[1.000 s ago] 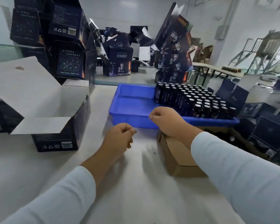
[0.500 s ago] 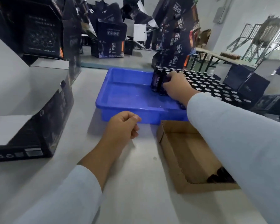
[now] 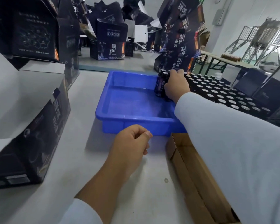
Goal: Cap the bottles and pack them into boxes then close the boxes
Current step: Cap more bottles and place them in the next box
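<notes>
Right hand (image 3: 176,85) grips dark bottles (image 3: 162,84) standing in the blue tray (image 3: 136,122); left hand (image 3: 130,143), loosely curled and holding nothing, hovers above the desk (image 3: 71,159). Step: fetching bottles. Next, probably, capping them, then the open box (image 3: 39,126).

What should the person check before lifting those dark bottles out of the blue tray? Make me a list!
1. Right hand has hold of the bottles: ok, its fingers wrap around a few at the row's end.
2. Bottles have caps on: cannot tell for the gripped ones; the other bottles behind show pale open-looking tops.
3. Way out of the blue tray is free: ok, the near half holds nothing.
4. Left hand is ready to help: ok, loosely curled, holding nothing, in front of the tray.
5. Dark box at the left is open for packing: ok, white flaps are raised.
6. Room inside that box: cannot tell, the inside is hidden.
</notes>
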